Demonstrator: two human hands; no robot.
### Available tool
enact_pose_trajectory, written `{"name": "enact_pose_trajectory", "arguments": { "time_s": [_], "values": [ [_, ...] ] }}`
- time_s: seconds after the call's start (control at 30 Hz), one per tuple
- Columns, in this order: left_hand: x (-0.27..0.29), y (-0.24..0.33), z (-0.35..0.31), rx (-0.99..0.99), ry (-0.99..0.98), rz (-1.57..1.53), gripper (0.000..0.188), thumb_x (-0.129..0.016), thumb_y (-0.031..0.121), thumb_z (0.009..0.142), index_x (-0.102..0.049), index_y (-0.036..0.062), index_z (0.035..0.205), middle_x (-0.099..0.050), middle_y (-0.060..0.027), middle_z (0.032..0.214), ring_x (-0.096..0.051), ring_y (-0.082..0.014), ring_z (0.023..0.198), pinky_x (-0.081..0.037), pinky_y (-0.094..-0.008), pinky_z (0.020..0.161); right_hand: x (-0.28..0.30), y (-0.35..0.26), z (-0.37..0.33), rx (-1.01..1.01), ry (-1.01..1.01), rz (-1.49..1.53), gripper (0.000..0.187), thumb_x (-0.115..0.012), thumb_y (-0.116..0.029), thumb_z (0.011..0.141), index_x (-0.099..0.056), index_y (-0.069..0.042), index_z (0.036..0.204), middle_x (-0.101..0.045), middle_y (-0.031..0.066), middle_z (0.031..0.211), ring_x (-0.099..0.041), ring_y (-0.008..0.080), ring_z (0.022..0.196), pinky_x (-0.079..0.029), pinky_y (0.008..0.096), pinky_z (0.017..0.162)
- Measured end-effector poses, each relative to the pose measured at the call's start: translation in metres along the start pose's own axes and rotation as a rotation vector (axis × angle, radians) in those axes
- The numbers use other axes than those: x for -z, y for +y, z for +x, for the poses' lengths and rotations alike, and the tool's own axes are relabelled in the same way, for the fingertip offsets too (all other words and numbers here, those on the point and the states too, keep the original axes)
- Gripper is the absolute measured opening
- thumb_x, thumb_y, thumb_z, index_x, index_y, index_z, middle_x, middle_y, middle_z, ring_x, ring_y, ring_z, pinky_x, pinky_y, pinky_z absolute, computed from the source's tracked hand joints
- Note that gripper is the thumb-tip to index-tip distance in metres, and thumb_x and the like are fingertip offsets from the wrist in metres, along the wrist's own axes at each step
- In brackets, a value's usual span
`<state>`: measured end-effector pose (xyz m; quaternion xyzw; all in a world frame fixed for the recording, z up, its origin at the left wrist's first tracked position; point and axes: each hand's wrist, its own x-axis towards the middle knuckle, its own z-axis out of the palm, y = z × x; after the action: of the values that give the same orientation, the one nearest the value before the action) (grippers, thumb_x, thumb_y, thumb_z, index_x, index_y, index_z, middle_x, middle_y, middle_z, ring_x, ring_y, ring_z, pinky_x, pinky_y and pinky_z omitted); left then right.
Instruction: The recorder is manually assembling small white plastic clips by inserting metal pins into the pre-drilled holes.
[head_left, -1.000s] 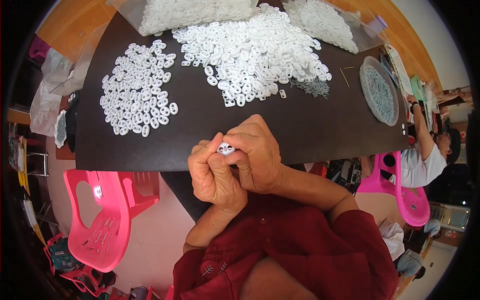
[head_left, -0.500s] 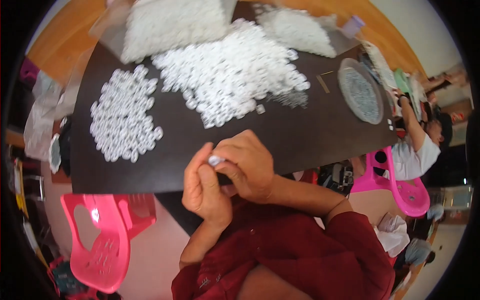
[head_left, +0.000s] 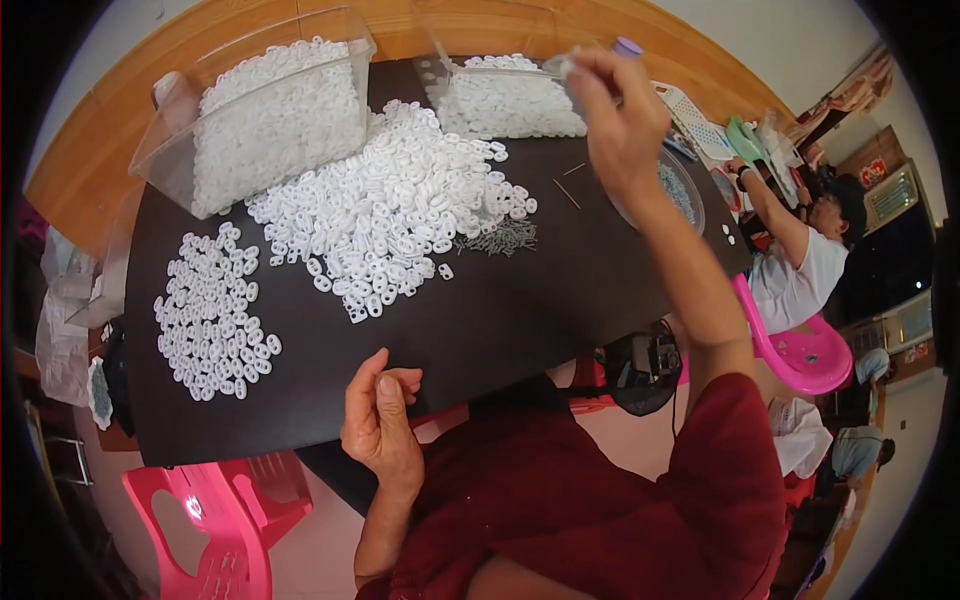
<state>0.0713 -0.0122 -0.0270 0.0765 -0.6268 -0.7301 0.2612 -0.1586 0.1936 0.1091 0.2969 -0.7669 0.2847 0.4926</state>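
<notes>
My right hand (head_left: 625, 120) reaches out over the far right bin, thumb and fingers pinched on a small white plastic piece (head_left: 567, 68), partly blurred. Below it stands a clear plastic bin (head_left: 515, 105) partly filled with white pieces. Near the table's front edge my left hand (head_left: 385, 425) hovers, fingers loosely bent and apart, with nothing seen in it. A large heap of white oval two-hole pieces (head_left: 380, 200) covers the middle of the table. To its left lies a smaller spread of such pieces (head_left: 212, 320). Small grey metal pins (head_left: 505, 237) lie beside the heap.
A larger clear bin (head_left: 280, 130) full of white pieces stands at the back left of the dark table (head_left: 540, 310). A round clear tray (head_left: 690, 190) of small grey parts sits at the right. Pink chairs (head_left: 225, 520) flank the table; a co-worker (head_left: 810, 240) sits to the right.
My hands have parted. My right hand has moved from beside the left, far forward and right to the bin, with the white piece. My left hand has stayed near the front edge.
</notes>
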Motion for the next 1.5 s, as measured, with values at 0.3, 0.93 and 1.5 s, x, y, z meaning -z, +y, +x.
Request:
{"name": "enact_pose_trajectory", "arguments": {
  "time_s": [0.3,0.93,1.5],
  "values": [
    [-0.002,-0.006,0.001,0.044,0.003,0.082,0.026,-0.053,0.013,0.094,-0.056,-0.0042,0.113,-0.065,-0.008,0.081,-0.055,-0.0076,0.068,-0.044,-0.0202,0.061,-0.039,0.065,0.003,0.187,-0.14,-0.266,0.011,-0.065,-0.006,0.074,-0.067,-0.005,0.085,-0.066,0.0107,0.083,-0.062,0.0287,0.078,-0.048,0.0377,0.069],
    [-0.039,-0.002,0.01,0.093,-0.067,0.31,0.024,-0.055,0.012,0.093,-0.058,-0.0025,0.111,-0.065,-0.0071,0.081,-0.056,-0.0071,0.069,-0.043,-0.0184,0.059,-0.007,-0.001,-0.12,0.062,-0.722,0.333,0.017,-0.07,-0.003,0.066,-0.064,-0.009,0.082,-0.054,0.0053,0.073,-0.053,0.023,0.07,-0.043,0.0339,0.061],
    [-0.047,-0.008,0.011,0.094,-0.026,0.398,0.022,-0.055,0.014,0.093,-0.06,-0.001,0.109,-0.065,-0.0055,0.082,-0.055,-0.0059,0.068,-0.04,-0.0167,0.057,-0.049,-0.04,-0.126,0.379,-0.674,0.324,0.013,-0.066,-0.006,0.069,-0.054,-0.002,0.072,-0.043,0.0078,0.068,-0.046,0.0258,0.067,-0.04,0.0378,0.061]
  ]
}}
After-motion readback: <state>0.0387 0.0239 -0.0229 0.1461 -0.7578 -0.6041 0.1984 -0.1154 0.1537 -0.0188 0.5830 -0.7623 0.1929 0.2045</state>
